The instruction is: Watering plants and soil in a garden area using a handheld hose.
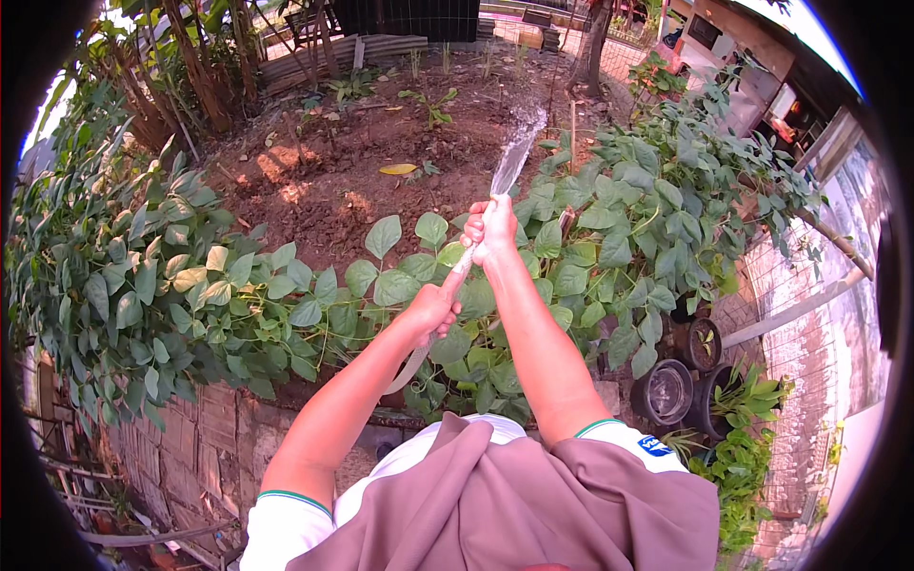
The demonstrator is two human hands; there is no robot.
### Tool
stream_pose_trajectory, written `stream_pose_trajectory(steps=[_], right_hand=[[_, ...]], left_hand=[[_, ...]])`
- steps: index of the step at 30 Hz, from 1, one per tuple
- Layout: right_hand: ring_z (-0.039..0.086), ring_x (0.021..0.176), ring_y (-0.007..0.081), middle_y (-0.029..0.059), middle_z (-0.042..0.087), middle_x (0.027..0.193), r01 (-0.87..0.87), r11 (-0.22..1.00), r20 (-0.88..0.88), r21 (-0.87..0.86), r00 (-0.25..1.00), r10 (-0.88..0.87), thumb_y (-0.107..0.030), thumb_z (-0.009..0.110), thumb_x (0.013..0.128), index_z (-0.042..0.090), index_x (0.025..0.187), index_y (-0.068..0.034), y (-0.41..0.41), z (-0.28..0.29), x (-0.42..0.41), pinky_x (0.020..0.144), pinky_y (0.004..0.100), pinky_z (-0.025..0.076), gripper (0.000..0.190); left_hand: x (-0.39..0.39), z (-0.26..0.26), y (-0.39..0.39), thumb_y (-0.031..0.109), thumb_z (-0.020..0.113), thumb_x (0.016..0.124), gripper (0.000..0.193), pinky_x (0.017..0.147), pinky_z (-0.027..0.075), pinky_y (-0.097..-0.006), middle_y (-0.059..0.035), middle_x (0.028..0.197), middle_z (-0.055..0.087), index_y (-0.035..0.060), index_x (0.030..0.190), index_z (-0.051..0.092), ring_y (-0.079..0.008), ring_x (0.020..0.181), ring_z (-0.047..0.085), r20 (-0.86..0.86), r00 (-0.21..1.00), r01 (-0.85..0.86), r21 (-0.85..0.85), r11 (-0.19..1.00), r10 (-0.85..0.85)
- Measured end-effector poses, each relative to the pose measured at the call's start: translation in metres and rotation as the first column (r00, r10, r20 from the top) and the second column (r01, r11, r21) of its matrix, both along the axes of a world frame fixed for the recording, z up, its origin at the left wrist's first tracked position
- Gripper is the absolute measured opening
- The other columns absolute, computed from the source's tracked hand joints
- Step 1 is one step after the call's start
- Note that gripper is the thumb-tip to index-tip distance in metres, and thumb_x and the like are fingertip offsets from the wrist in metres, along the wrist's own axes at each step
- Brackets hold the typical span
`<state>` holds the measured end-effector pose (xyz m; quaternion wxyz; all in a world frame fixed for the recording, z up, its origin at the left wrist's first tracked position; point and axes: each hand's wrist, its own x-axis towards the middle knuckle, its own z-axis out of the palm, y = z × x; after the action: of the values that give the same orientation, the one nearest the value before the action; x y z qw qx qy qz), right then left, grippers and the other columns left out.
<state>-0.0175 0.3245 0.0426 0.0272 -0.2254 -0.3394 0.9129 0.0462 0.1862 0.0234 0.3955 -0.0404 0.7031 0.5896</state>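
A pale garden hose [414, 370] rises from behind the leaves and runs up through both of my hands. My left hand [433, 311] grips it lower down, its index finger stretched along the hose. Higher up, my right hand [493, 227] is closed around the hose at its outlet, which the fingers hide. From there a jet of water [515, 153] shoots up and away, breaking into spray over a bed of brown soil [335, 168]. A climbing hedge of broad green leaves [396, 287] lies beneath my forearms.
Dense vines [628, 207] spread to the right, above black plant pots [664, 392]. On the soil lie a yellow leaf [398, 169] and a small seedling [432, 107]. A tree trunk [593, 53] stands beyond. Paving [178, 457] lies at lower left.
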Motion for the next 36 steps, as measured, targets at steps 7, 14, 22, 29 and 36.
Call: stream_pose_trajectory(steps=[7, 14, 22, 29, 36], right_hand=[[0.024, 0.03, 0.0109, -0.001, 0.028, 0.042, 0.025, 0.994, -0.014, 0.102, 1.0, -0.023, -0.037, 0.034, 0.076, 0.043, 0.064, -0.007, 0.028, 0.026, -0.002, 0.03, 0.0296, 0.025, 0.033], [0.025, 0.03, 0.011, -0.0006, 0.028, 0.043, 0.213, 0.96, -0.177, 0.182, 0.967, -0.182, -0.035, 0.034, 0.076, 0.041, 0.066, -0.006, 0.111, 0.084, -0.001, 0.031, 0.0287, 0.024, 0.032], [0.023, 0.032, 0.0103, -0.0011, 0.027, 0.044, 0.33, 0.912, -0.183, 0.242, 0.939, -0.291, -0.032, 0.029, 0.079, 0.041, 0.067, -0.004, 0.231, 0.125, 0.019, 0.035, 0.0282, 0.023, 0.033], [0.022, 0.034, 0.0094, -0.0015, 0.026, 0.046, 0.266, 0.925, -0.184, 0.272, 0.958, -0.221, -0.03, 0.028, 0.08, 0.04, 0.07, -0.003, 0.223, 0.143, 0.041, 0.036, 0.0274, 0.023, 0.031], [0.021, 0.032, 0.0091, -0.003, 0.024, 0.044, 0.194, 0.927, -0.151, 0.322, 0.977, -0.152, -0.033, 0.028, 0.079, 0.039, 0.066, -0.005, 0.176, 0.139, 0.071, 0.034, 0.0269, 0.022, 0.032]], left_hand=[[-0.003, -0.011, 0.02, 0.059, 0.039, 0.078, 0.057, 0.038, 0.032, -0.0265, -0.001, 0.044, 0.036, 0.0049, 0.059, 0.043, -0.0119, 0.035, 0.032, -0.124, 0.992, 0.018, 0.095, 0.995, -0.006], [0.008, -0.04, 0.013, 0.056, 0.039, 0.08, 0.059, 0.043, 0.037, -0.0248, -0.0037, 0.046, 0.046, 0.0015, 0.057, 0.049, -0.0115, 0.041, 0.045, -0.405, 0.905, 0.156, 0.022, 0.988, -0.134], [0.024, 0.004, 0.038, 0.06, 0.036, 0.078, 0.068, 0.05, 0.041, -0.0301, -0.0071, 0.044, 0.045, -0.0005, 0.052, 0.052, -0.0166, 0.047, 0.049, -0.557, 0.791, 0.186, -0.178, 0.966, -0.254], [0.059, 0.039, 0.037, 0.062, 0.033, 0.078, 0.069, 0.039, 0.036, -0.0263, -0.0039, 0.042, 0.039, 0.0001, 0.051, 0.046, -0.0116, 0.038, 0.043, -0.588, 0.75, 0.261, -0.156, 0.953, -0.302], [0.104, 0.041, 0.056, 0.061, 0.034, 0.078, 0.062, 0.038, 0.037, -0.0232, 0.0004, 0.047, 0.038, 0.0021, 0.067, 0.046, -0.0092, 0.039, 0.04, -0.384, 0.886, 0.343, 0.171, 0.924, -0.258]])
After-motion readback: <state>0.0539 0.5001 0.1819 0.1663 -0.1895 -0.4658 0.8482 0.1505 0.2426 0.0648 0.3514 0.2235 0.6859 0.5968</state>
